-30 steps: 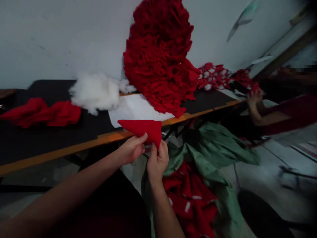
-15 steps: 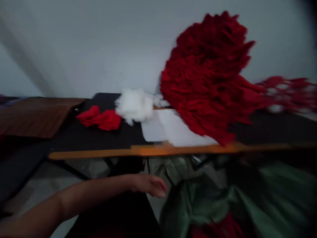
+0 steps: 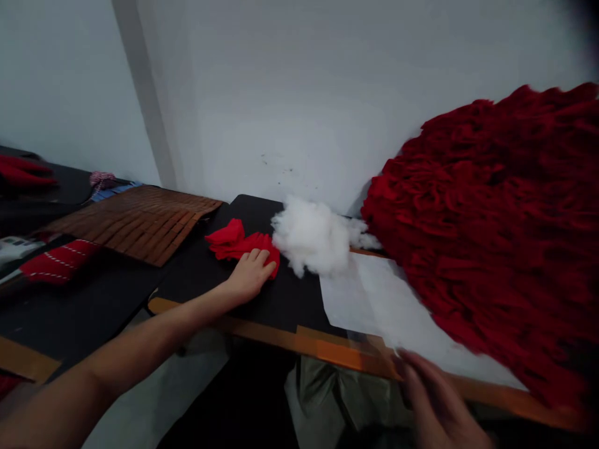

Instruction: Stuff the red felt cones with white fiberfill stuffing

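Note:
My left hand point(image 3: 249, 276) reaches across the black table top point(image 3: 206, 280) and lies with fingers stretched out on a small heap of red cloth pieces point(image 3: 233, 242). Just right of that heap sits a clump of white stuffing point(image 3: 314, 237). My right hand point(image 3: 437, 402) hovers low at the table's orange front edge point(image 3: 327, 350), blurred, fingers spread, with nothing in it. A white paper sheet point(image 3: 374, 299) lies between the stuffing and the right hand.
A big pile of red cloth pieces point(image 3: 500, 224) leans on the white wall at the right. A brown slatted mat point(image 3: 135, 218) and a red striped piece point(image 3: 53, 265) lie at the left. Green fabric point(image 3: 327, 399) hangs below the table.
Both hands held a red cloth cone a second ago; neither holds it now. The view swung left, and my left hand reached out onto the small red heap.

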The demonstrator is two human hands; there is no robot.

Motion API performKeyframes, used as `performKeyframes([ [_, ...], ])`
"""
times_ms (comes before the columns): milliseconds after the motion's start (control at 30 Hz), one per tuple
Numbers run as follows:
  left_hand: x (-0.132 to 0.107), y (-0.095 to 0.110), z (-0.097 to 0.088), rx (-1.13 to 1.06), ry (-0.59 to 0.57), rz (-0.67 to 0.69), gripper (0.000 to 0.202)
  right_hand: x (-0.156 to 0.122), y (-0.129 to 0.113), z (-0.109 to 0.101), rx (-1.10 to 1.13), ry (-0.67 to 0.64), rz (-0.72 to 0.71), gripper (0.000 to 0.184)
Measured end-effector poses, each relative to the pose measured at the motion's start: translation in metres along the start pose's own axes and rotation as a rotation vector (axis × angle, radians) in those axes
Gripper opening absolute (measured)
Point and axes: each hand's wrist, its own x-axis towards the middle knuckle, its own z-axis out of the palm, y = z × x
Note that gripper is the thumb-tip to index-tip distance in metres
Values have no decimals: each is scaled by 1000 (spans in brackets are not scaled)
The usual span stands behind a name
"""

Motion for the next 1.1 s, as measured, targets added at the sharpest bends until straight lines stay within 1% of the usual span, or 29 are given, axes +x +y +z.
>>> performKeyframes([
  [33,5,-4,5,65,-22,19,24,9,-13,21,26,-109,-81,27],
  [67,9,-6,10,105,-36,37,22,20,-26,47,49,-221,-166,27],
  [100,12,-6,13,125,-41,51,22,31,-37,75,55,-313,-239,29],
  [133,14,-5,16,131,-38,60,21,43,-46,103,52,-375,-290,32],
  [200,16,-1,21,116,-21,69,21,64,-54,152,-36,-362,-273,39],
  [233,18,1,22,97,-16,83,20,72,-54,169,-54,-361,-237,38],
  [267,21,3,24,73,-15,108,20,77,-52,181,-60,-366,-229,34],
  [300,24,5,26,47,-16,144,21,81,-49,188,-58,-375,-219,29],
  [367,33,6,32,-3,-31,224,23,84,-39,189,-32,-408,-221,22],
  [467,48,3,41,-79,-117,328,31,81,-29,173,23,-446,-199,14],
  [533,54,2,48,-129,-157,373,33,78,-27,162,45,-446,-155,13],
  [600,56,3,53,-159,-150,386,32,76,-32,150,133,-428,-55,17],
  [633,56,3,55,-166,-138,373,31,76,-37,143,251,-404,29,18],
  [667,56,4,57,-170,-126,355,31,76,-43,135,416,-368,124,19],
  [733,55,4,57,-172,-98,333,29,77,-57,113,827,-250,311,22],
  [767,54,4,55,-171,-72,334,27,78,-62,101,978,-193,352,26],
  [800,53,4,53,-168,-32,333,24,77,-67,90,1062,-146,383,30],
  [833,51,3,49,-162,21,320,21,75,-70,80,1094,-116,410,33],
  [900,48,1,38,-149,142,245,22,67,-73,67,1055,-107,473,38],
  [933,47,1,32,-145,196,189,25,60,-74,64,1019,-118,499,38],
  [1000,46,0,18,-144,278,83,29,45,-77,69,963,-154,516,36],
  [1100,49,1,-3,-165,409,-43,28,27,-92,90,936,-196,437,28],
])
